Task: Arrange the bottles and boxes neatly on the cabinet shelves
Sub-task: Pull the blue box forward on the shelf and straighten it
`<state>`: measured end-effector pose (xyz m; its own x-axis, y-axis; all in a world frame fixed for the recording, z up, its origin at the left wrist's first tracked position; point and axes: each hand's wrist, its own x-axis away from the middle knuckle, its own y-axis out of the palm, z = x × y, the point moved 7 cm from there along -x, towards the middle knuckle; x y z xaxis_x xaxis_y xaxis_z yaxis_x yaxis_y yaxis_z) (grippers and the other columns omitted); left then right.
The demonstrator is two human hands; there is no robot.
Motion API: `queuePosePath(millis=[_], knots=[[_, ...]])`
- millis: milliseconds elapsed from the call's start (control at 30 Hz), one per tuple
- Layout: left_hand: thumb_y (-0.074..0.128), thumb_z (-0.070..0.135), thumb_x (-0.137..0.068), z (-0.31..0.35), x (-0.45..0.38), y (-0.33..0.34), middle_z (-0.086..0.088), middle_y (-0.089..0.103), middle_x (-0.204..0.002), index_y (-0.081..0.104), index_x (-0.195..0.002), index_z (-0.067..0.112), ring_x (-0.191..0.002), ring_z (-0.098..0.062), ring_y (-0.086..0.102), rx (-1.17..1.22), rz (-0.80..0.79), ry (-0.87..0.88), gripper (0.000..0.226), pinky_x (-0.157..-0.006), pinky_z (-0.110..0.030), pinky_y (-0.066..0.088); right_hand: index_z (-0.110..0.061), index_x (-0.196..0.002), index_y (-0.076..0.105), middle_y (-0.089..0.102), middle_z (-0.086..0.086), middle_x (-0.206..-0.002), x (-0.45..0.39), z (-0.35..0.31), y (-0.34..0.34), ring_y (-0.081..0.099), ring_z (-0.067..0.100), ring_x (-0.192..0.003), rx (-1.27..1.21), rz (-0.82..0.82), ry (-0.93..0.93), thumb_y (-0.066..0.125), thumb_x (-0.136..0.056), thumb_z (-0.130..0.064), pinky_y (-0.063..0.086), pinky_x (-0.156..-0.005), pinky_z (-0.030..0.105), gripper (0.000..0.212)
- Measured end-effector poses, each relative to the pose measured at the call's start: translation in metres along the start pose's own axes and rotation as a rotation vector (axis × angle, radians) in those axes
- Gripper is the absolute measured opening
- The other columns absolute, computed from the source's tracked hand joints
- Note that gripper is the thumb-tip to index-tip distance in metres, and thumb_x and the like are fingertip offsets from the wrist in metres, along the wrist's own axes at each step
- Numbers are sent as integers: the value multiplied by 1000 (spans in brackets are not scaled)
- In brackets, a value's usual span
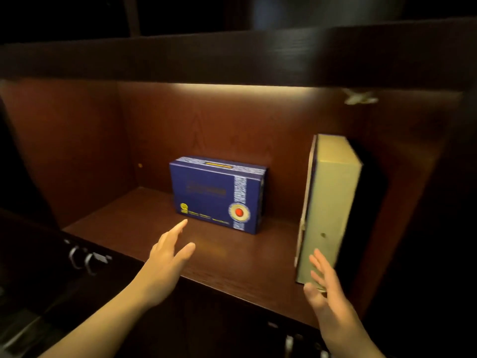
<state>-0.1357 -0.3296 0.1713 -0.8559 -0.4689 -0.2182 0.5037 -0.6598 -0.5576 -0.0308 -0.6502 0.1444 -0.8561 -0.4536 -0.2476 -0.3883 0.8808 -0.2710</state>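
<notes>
Both hands open, empty: right hand at the upright tan box; left hand short of the blue box.

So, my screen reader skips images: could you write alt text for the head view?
Two open hands, left hand and right hand, reach into a lit dark-wood shelf holding a blue box and a tall beige box standing at the right.

The room is dim; a warm strip light under the upper shelf lights the back panel and fades downward. The tan box throws a dark shadow to its right. Both hands and the tan box are motion-blurred. Corners fall to black, and the straight edges bow.
</notes>
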Motion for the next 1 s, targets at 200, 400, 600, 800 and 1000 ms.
queuePosePath(millis=[200,400,600,800,1000], knots=[[37,81,-73,-38,-77,-70,7,37,-155,27,-143,60,-140,-17,35,102,40,-63,74,-113,-45,30,-39,-152,25,34,1,-159,-103,-35,73,36,13,-136,8,86,52,49,-80,-59,28,-103,30,79],[30,83,-79,-40,-163,-96,1,27,-161,13,-155,47,-147,-24,19,-508,79,152,86,-115,-51,24,-27,-158,23,28,6,-162,-203,-49,96,28,27,-146,343,164,-8,48,-78,-69,30,-114,47,94],[19,87,-75,-62,-263,-89,-5,24,-163,10,-156,42,-148,-30,21,-642,115,122,92,-115,-53,26,-29,-157,23,30,9,-160,-304,-15,100,32,37,-142,429,249,43,58,-89,-61,33,-108,53,83],[26,84,-85,-115,-352,-82,-10,19,-165,11,-157,41,-147,-37,23,-707,67,-40,85,-113,-56,30,-33,-159,14,23,8,-164,-368,13,104,30,39,-143,442,256,200,45,-92,-68,34,-110,54,82],[49,75,-86,-148,-399,-67,-9,40,-155,15,-158,33,-132,-35,48,-140,84,-113,90,-98,-47,43,-24,-152,33,57,6,-142,-384,36,108,63,26,-112,-23,388,397,64,-94,-47,53,-78,37,69]])
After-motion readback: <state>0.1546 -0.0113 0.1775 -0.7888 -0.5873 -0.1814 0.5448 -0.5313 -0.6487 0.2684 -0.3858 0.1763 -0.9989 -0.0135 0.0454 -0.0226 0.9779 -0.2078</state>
